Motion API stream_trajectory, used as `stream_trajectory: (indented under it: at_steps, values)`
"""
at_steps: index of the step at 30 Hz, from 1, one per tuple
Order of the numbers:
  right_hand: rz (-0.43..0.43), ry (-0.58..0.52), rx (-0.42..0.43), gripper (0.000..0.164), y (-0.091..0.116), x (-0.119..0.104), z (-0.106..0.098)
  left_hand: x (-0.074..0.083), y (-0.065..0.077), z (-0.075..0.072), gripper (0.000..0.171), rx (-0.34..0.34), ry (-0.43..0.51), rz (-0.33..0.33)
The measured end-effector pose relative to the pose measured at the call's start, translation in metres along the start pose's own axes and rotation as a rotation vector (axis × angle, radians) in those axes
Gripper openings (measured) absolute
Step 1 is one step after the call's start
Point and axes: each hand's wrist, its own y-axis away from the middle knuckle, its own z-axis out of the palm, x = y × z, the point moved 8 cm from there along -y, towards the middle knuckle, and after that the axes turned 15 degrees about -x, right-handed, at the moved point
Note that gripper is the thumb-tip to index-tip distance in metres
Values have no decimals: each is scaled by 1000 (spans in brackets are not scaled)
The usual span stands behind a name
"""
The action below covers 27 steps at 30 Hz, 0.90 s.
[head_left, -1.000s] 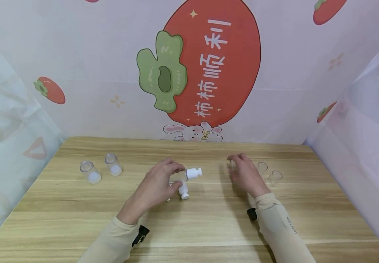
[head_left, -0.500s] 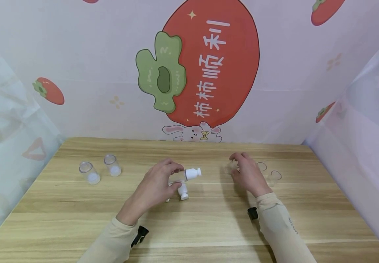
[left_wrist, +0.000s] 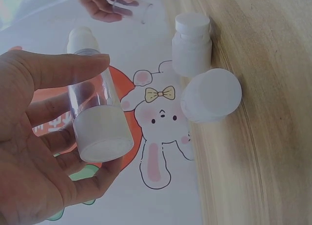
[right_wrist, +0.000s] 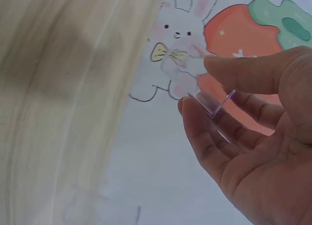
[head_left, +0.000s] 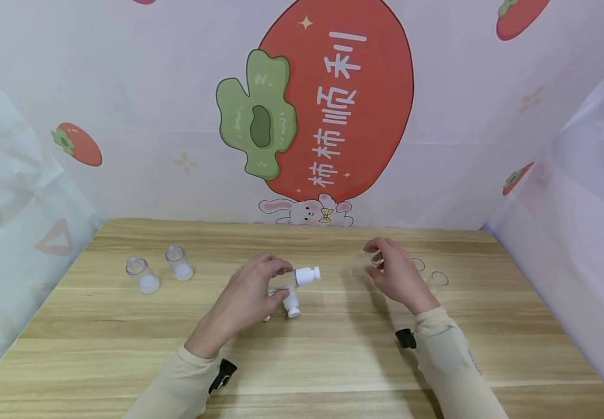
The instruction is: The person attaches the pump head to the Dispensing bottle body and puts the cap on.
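My left hand (head_left: 252, 297) grips a small clear pump bottle (head_left: 307, 276) on its side, its white top pointing right. The left wrist view shows the clear middle and white base of this bottle (left_wrist: 100, 122) between thumb and fingers. My right hand (head_left: 401, 276) holds a clear plastic cap (right_wrist: 214, 110) between thumb and fingers, above the table; the see-through cap (left_wrist: 134, 9) also shows at the top of the left wrist view. Close under the left hand lie white-topped bottles (head_left: 292, 305), partly hidden by it.
Two clear cylinders with white bottoms, a nearer one (head_left: 144, 275) and a farther one (head_left: 179, 263), stand at the table's left. Clear caps (head_left: 439, 279) sit just right of the right hand. A printed sheet (head_left: 176, 192) walls off the table's back.
My right hand has picked up the clear cap it was reaching round, and raised it slightly off the table. The left hand keeps still with its bottle.
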Motion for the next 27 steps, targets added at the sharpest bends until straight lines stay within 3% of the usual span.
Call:
stream_trajectory:
  at_steps: [13, 19, 27]
  values:
    - [-117, -118, 9, 35, 3, -20, -7, -2, 0, -1, 35, 9, 10, -22]
    - [-188, -236, -16, 34, 6, -27, -10, -3, 0, -1, 35, 13, 13, -28]
    - [-220, -414, -88, 34, 7, -30, -9, -3, 1, -2, 36, 22, 11, -27]
